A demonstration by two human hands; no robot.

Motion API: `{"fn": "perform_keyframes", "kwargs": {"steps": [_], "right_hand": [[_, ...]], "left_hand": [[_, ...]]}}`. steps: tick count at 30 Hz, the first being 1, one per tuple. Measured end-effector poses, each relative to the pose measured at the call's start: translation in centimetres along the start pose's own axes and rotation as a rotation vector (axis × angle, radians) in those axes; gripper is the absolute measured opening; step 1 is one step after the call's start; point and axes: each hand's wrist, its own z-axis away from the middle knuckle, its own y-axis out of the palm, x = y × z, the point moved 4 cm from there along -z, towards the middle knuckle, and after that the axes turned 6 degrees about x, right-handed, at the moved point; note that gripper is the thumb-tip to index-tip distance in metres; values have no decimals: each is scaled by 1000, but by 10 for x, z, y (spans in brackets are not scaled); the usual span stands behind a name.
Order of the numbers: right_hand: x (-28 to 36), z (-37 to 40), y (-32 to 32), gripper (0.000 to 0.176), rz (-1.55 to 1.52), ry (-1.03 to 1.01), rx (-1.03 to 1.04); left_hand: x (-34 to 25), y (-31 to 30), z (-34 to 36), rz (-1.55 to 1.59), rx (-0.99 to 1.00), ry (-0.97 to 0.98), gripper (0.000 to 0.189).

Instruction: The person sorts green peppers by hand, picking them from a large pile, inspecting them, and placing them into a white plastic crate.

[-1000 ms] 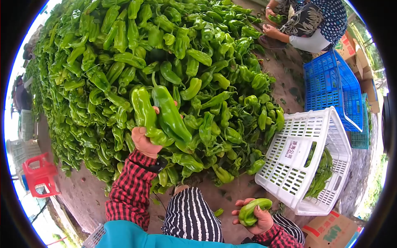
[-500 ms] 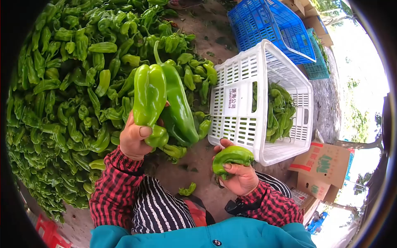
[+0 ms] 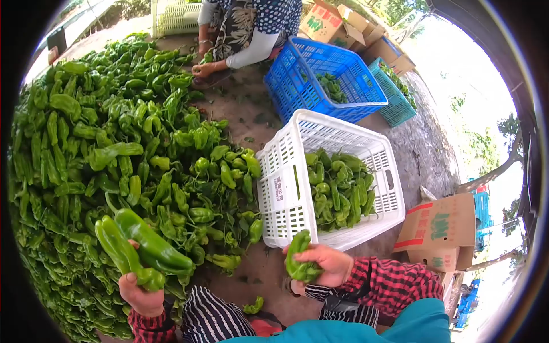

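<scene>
Peppers [image 3: 155, 244], paired left of the white crate [image 3: 279, 197], could slip from our left hand [image 3: 142, 297], its fingers curled round only their lower ends, while our right hand [image 3: 331, 265] grips a third pepper [image 3: 296, 258] beside the crate

The person wears a long-sleeved red-and-black checked cloth top – its small squares run along the left sleeve [image 3: 151, 327] and the right sleeve [image 3: 394, 283], the right one creased into folds. Over it sits a plain, smooth teal cloth garment [image 3: 343, 331], covering the torso and the upper right arm. The left hand [image 3: 142, 294] and right hand [image 3: 329, 266] are bare. Black trousers with uneven white stripes [image 3: 214, 317] cover both legs – between them shows a patch of red cloth [image 3: 264, 327], partly hidden
</scene>
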Motion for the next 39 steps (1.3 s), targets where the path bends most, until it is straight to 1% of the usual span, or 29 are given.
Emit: {"fn": "perform_keyframes", "kwargs": {"steps": [1,2,3,4,6,7,9,10,11,12,13,16,17,18,20,21,22,23,24,26,27,28,29,32,33,36,37,38,39], "right_hand": [[38,15,8,31,-97,-87,65],[85,28,18,35,-25,-328,-39],[134,39,20,40,-117,-632,3],[184,51,17,43,-48,-927,117],[222,75,11,41,-366,-1044,-282],[218,73,7,41,-371,-1053,-268],[192,49,15,37,-179,-932,188],[158,40,30,32,-88,-820,291],[119,37,49,26,23,-693,289],[80,32,59,22,128,-570,282],[39,22,60,19,155,-470,222],[-65,-6,49,22,382,-171,286],[-89,-26,38,26,491,-185,357],[-112,-56,19,34,669,-369,455],[-114,-55,24,38,1600,-367,217],[-117,-58,26,38,1587,-373,223],[-115,-63,27,38,1680,-428,188],[-113,-67,26,38,1773,-480,150],[-105,-69,23,27,1662,-623,143],[-91,-83,10,18,1801,-665,-27],[-86,-94,3,17,1768,-634,-67],[-80,-104,-5,16,1735,-603,-109],[-77,-109,-9,19,1683,-721,-170],[-68,-88,12,22,1718,-808,-100],[-67,-88,19,20,1514,-1050,-122],[-71,-89,10,15,1698,-924,-45],[-61,-62,22,9,1658,-900,-59],[-67,-75,11,9,1651,-891,-68],[-74,-99,-6,11,1686,-877,-152]], "left_hand": [[-14,-1,8,-69,0,30,60],[-25,0,17,-139,-4,60,60],[-32,3,25,-155,-87,100,59],[-39,7,33,-160,-65,115,59],[-51,9,46,-188,-156,95,57],[-53,17,49,-178,-110,113,56],[-55,34,55,-135,-48,64,53],[-54,47,57,-90,4,9,50],[-52,76,55,-29,77,-25,47],[-43,78,56,-50,-50,-73,51],[-41,95,55,-27,33,-138,48],[-29,146,52,-78,148,-203,46],[-21,152,49,-9,188,-264,46],[-14,158,46,61,231,-323,46],[-8,214,49,-299,468,-46,45],[5,191,43,-632,510,258,46],[22,194,36,-303,349,-135,49],[33,210,34,-105,263,-295,53],[43,225,35,95,171,-450,56],[67,238,32,307,307,-608,64],[80,234,28,331,466,-671,65],[92,234,27,370,442,-687,66],[100,235,25,332,477,-677,66],[115,240,20,365,568,-714,66],[121,241,17,355,550,-725,67],[140,254,8,293,595,-708,61],[152,253,3,247,393,-712,57],[160,249,-1,197,188,-708,54],[167,251,-5,139,316,-737,49]]}}
